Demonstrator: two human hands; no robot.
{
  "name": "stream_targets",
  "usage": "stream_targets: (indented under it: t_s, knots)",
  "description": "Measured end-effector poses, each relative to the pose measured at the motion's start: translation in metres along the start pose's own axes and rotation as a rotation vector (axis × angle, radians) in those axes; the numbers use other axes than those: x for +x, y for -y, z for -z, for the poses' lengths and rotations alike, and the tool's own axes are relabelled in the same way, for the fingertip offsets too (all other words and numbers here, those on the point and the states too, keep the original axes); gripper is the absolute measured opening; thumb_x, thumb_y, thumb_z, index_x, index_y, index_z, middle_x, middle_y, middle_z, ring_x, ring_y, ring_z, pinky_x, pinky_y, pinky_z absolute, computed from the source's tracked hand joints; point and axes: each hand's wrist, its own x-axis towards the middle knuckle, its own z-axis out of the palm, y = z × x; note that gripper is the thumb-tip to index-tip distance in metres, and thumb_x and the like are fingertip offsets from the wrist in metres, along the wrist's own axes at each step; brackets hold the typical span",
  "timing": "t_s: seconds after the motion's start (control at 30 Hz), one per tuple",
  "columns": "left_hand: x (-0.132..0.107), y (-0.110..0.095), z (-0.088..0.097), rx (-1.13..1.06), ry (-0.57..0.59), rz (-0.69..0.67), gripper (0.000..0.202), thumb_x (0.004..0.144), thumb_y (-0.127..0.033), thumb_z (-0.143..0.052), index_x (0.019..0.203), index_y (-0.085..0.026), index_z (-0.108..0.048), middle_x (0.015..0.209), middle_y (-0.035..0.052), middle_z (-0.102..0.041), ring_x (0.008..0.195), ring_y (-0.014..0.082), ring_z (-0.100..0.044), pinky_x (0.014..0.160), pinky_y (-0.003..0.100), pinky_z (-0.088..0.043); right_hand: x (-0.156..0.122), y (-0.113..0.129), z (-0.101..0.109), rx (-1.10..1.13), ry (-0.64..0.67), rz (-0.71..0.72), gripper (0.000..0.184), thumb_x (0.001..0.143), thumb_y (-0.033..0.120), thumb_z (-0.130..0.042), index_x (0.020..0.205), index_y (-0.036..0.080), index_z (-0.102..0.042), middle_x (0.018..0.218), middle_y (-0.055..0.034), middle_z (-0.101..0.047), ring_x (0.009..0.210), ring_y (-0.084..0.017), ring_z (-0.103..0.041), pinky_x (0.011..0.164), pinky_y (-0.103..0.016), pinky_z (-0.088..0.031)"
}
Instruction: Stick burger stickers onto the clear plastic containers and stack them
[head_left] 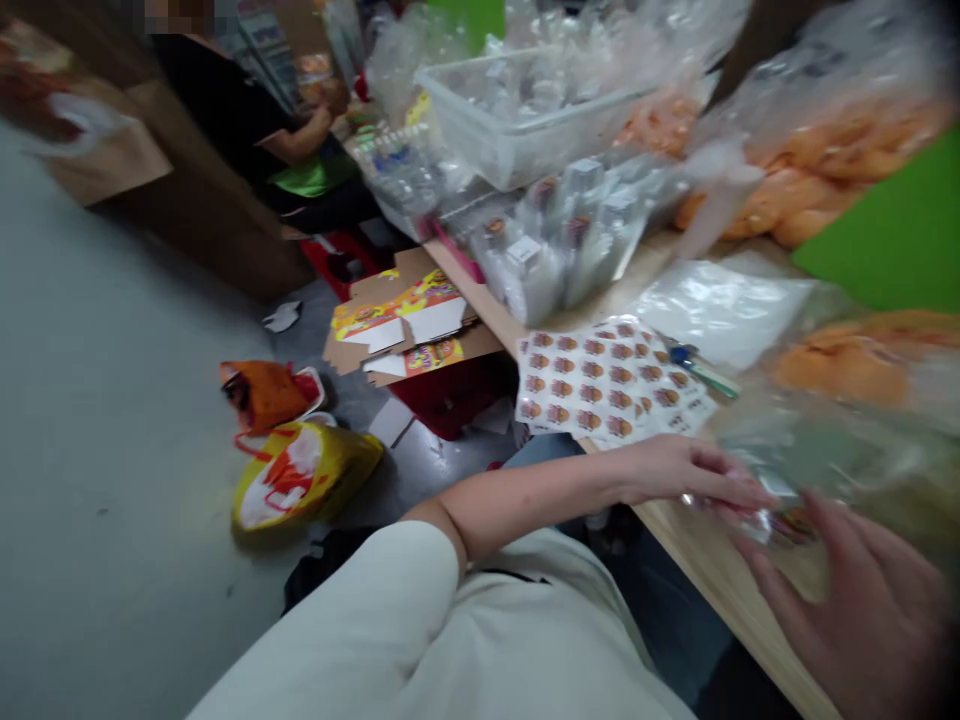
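While both hands meet at the wooden table's (697, 545) near edge, clutter crowds in behind them.
The left hand (686, 472) pinches a blurred clear packet (766, 508); the right hand (851, 590) is spread open beside it. A sticker sheet (607, 380) lies just behind. Farther back, a clear tub (480, 150) holds small wrapped pieces, beside bags of orange goods (825, 170).

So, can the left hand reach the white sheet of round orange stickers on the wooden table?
Probably yes: the left hand lies beside the white sheet of round orange stickers at the wooden table edge, nothing between them, though its fingers seem to touch a small clear packet.
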Motion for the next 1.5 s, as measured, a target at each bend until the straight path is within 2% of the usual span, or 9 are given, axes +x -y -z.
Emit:
stream_targets:
  t_s: [0.2,0.33,0.5,0.63,0.77,0.87,1.13,1.37,1.5]
  knots:
    - [0.001,-0.005,-0.011,0.469,-0.111,-0.095,0.033,0.075,-0.047,-0.060,0.076,-0.013,-0.058,0.069,0.0005,-0.060,0.064,0.0106,-0.055,0.065,0.024,-0.045,0.003,0.012,0.026,-0.248,0.099,0.130,0.066,0.080,0.031,-0.056,0.139,0.017,-0.029,0.119,-0.0144,-0.054,0.112,-0.027,-0.049,0.094,-0.044,-0.042]
    - [-0.006,0.006,0.001,0.845,-0.371,-0.351,0.028,0.081,-0.040,-0.055,0.099,-0.019,-0.058,0.099,0.0056,-0.059,0.092,0.0162,-0.056,0.079,0.028,-0.046,-0.005,-0.033,0.073,-0.373,0.101,-0.083,0.059,0.083,0.035,-0.050,0.135,0.012,-0.033,0.126,-0.0174,-0.050,0.117,-0.028,-0.046,0.097,-0.045,-0.039]
    - [-0.041,0.021,0.040,1.042,-0.651,-0.395,0.018,0.085,-0.033,-0.050,0.092,-0.020,-0.059,0.097,0.0054,-0.058,0.092,0.0177,-0.056,0.078,0.032,-0.049,-0.030,-0.093,0.107,-0.475,0.281,-0.289,0.048,0.082,0.036,-0.046,0.122,0.010,-0.048,0.120,-0.0195,-0.055,0.111,-0.032,-0.051,0.090,-0.049,-0.043]
    - [-0.080,0.025,0.074,1.103,-1.078,-0.509,0.027,0.080,-0.032,-0.056,0.104,-0.021,-0.055,0.111,0.0069,-0.054,0.108,0.0219,-0.048,0.089,0.038,-0.045,-0.043,-0.105,0.104,-0.486,0.346,-0.369,0.046,0.079,0.032,-0.048,0.119,0.009,-0.051,0.121,-0.0219,-0.054,0.112,-0.034,-0.051,0.085,-0.049,-0.046]
    - [-0.112,0.025,0.103,0.682,-1.506,-0.279,0.054,0.081,-0.032,-0.052,0.129,-0.017,-0.033,0.135,0.0133,-0.032,0.126,0.0224,-0.033,0.102,0.038,-0.034,-0.042,-0.076,0.099,-0.600,0.085,-0.270,0.051,0.079,0.037,-0.052,0.121,0.008,-0.051,0.133,-0.0262,-0.041,0.123,-0.040,-0.039,0.094,-0.055,-0.038]
    - [-0.119,0.027,0.115,0.465,-1.435,-0.104,0.049,0.085,-0.032,-0.044,0.129,-0.012,-0.034,0.126,0.0161,-0.046,0.115,0.0212,-0.047,0.096,0.038,-0.040,-0.032,-0.034,0.076,-0.424,-0.050,-0.159,0.045,0.082,0.030,-0.051,0.125,0.017,-0.049,0.125,-0.0184,-0.051,0.119,-0.033,-0.045,0.099,-0.050,-0.037]
    - [-0.100,0.041,0.074,0.368,-0.972,-0.021,0.042,0.079,-0.041,-0.055,0.117,-0.024,-0.055,0.114,0.0073,-0.062,0.100,0.0206,-0.060,0.079,0.033,-0.050,0.009,0.084,-0.072,0.130,0.358,0.045,0.041,0.087,0.022,-0.040,0.128,0.018,-0.045,0.132,-0.0128,-0.046,0.123,-0.025,-0.042,0.099,-0.044,-0.040]
    - [-0.103,0.028,0.100,0.869,-1.294,-0.231,0.063,0.084,-0.041,-0.048,0.137,-0.015,-0.028,0.148,0.0146,-0.019,0.138,0.0248,-0.017,0.112,0.043,-0.015,0.019,0.066,-0.105,0.443,0.188,-0.555,0.057,0.084,0.039,-0.045,0.135,0.016,-0.034,0.134,-0.0153,-0.043,0.124,-0.027,-0.041,0.101,-0.047,-0.036]
    - [-0.069,0.011,0.124,1.275,-1.316,-0.182,0.070,0.081,-0.050,-0.049,0.135,-0.010,-0.031,0.143,0.0207,-0.029,0.138,0.0316,-0.015,0.111,0.051,-0.007,0.002,0.056,-0.118,0.527,0.139,-0.836,0.066,0.079,0.044,-0.052,0.136,0.016,-0.032,0.126,-0.0139,-0.049,0.112,-0.026,-0.051,0.096,-0.045,-0.041]
